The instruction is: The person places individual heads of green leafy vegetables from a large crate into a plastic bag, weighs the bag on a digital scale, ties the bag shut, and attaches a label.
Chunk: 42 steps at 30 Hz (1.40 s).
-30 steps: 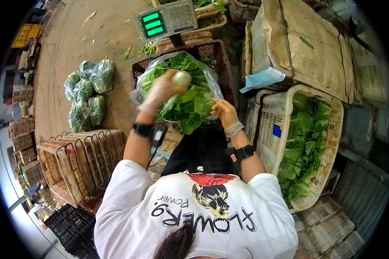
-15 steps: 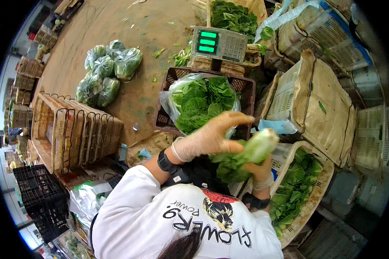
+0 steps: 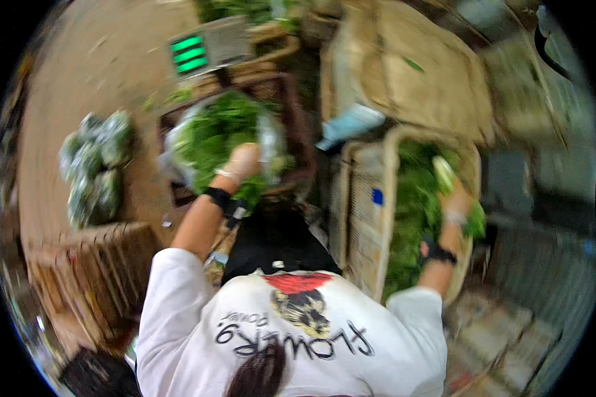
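My left hand [image 3: 245, 161], in a pale glove, is at the right side of a clear plastic bag [image 3: 271, 135] full of leafy greens [image 3: 218, 126]. Leaves show around this hand; its fingers are smeared by motion, so its grip cannot be made out. The bag sits in a brown plastic crate [image 3: 302, 132]. My right hand [image 3: 455, 202] is closed around a leafy green head [image 3: 444, 173], its pale stem end pointing away from me. It is over a light-coloured crate [image 3: 389, 218] of loose leafy greens [image 3: 410, 245] on my right.
A scale [image 3: 208, 49] with a lit green display stands behind the brown crate. Several bagged greens [image 3: 96, 165] lie on the floor at left, near stacked beige crates [image 3: 96, 278]. A large covered crate [image 3: 410, 73] and a light blue strip [image 3: 351, 126] are at far right.
The view has swung right. My right hand has moved from in front of me to the greens crate. My left hand, open before, has moved to the bag.
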Available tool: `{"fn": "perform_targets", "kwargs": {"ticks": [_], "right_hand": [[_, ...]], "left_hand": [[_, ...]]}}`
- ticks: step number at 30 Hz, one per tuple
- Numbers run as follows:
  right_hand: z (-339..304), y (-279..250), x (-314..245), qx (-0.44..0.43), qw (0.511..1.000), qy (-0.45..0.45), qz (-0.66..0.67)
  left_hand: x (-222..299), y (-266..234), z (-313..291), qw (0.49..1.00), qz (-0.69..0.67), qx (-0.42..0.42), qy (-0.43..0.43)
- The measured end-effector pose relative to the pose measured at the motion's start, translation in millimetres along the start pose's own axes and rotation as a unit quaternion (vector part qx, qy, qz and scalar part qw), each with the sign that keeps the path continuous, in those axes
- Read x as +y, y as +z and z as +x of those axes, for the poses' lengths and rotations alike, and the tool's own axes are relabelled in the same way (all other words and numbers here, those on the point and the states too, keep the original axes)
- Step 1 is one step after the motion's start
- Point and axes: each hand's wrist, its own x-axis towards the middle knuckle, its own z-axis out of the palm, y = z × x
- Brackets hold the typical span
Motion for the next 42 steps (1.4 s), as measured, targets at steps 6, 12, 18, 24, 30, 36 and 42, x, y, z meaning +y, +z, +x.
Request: {"fn": "perform_targets", "kwargs": {"ticks": [6, 12, 18, 24, 30, 36, 42], "right_hand": [[11.6, 107.3, -12.0, -0.084, 0.993, -0.06, -0.062], [-68.6, 17.9, -146.2, 0.172, 0.882, -0.21, 0.386], [-67.2, 113.0, -322.8, -0.184, 0.891, -0.32, 0.265], [-65.1, 103.8, -330.3, -0.257, 0.655, -0.177, 0.688], [-86.7, 36.0, -314.5, -0.432, 0.265, -0.212, 0.836], [-67.1, 38.0, -323.1, -0.466, 0.261, -0.309, 0.787], [-43.5, 54.5, -320.6, -0.466, 0.239, -0.257, 0.812]], "left_hand": [[91.2, -9.5, 15.7, 0.946, 0.312, -0.084, 0.013], [62.9, 57.5, 3.2, 0.849, 0.521, -0.085, 0.03], [39.0, 43.2, -5.1, 0.93, 0.359, -0.044, 0.062], [-4.3, -12.0, 15.5, 0.953, 0.276, 0.002, 0.124], [-26.9, -32.6, 34.0, 0.976, 0.202, -0.003, 0.077], [-54.0, -10.4, 27.4, 0.98, 0.147, 0.045, 0.128], [-74.3, -75.1, -42.2, 0.89, -0.033, 0.453, 0.047]]}}
